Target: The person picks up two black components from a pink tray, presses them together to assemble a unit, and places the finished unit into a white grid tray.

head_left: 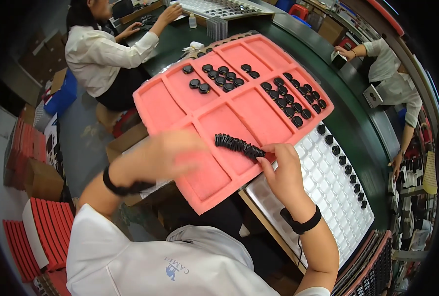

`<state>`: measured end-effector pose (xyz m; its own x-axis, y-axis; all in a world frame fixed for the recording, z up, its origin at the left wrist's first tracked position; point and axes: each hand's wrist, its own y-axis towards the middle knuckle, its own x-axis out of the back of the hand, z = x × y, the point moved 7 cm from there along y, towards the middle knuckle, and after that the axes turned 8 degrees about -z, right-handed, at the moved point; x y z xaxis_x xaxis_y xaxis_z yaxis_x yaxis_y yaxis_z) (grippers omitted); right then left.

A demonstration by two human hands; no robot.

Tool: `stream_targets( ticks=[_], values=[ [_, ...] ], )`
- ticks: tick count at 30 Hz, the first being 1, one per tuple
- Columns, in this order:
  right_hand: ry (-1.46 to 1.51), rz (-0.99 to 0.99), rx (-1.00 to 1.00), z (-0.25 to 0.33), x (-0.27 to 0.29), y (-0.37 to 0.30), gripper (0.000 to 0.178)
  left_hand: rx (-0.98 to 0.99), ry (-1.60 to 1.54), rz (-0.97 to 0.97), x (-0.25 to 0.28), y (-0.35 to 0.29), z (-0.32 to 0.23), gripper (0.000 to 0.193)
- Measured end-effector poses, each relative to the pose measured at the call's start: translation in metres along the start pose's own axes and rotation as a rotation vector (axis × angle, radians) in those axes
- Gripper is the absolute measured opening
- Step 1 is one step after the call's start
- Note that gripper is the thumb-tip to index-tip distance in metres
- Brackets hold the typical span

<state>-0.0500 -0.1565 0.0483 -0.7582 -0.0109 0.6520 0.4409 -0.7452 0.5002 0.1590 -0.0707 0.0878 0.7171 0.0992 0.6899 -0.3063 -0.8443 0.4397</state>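
The foam tray (228, 101) is pink, the discs (281, 103) glossy black.

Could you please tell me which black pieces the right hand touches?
The tightly packed curved row on the pink tray; other pieces lie apart from the right hand.

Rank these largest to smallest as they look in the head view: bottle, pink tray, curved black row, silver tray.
1. Pink tray
2. Silver tray, judged by its visible part
3. Curved black row
4. Bottle, though it stands farther from the camera
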Motion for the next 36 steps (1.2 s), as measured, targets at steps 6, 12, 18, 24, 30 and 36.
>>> stream_targets(
  ticks=[6, 12, 18, 24, 30, 36],
  values=[
    [-0.023, 0.034, 0.186, 0.015, 0.003, 0.006, 0.025, 0.323, 0.227, -0.145, 0.063, 0.049, 0.134, 0.021],
    [-0.035, 0.062, 0.259, 0.023, 0.006, 0.003, 0.027, 0.339, 0.481, -0.036, 0.063, 0.094, 0.195, 0.022],
    [-0.021, 0.049, 0.169, 0.015, 0.015, -0.002, 0.031, 0.367, 0.625, -0.056, 0.056, 0.099, 0.222, 0.024],
    [0.126, 0.01, 0.003, 0.021, 0.037, -0.014, 0.03, 0.436, 0.472, -0.159, 0.059, 0.096, 0.216, 0.025],
    [0.391, 0.07, -0.079, 0.056, 0.059, -0.043, 0.027, 0.319, -0.234, -0.34, 0.042, 0.076, 0.129, 0.022],
    [0.714, 0.026, -0.301, 0.053, 0.061, -0.088, 0.024, 0.382, -1.116, -0.157, -0.044, 0.013, -0.021, 0.018]
  ],
)
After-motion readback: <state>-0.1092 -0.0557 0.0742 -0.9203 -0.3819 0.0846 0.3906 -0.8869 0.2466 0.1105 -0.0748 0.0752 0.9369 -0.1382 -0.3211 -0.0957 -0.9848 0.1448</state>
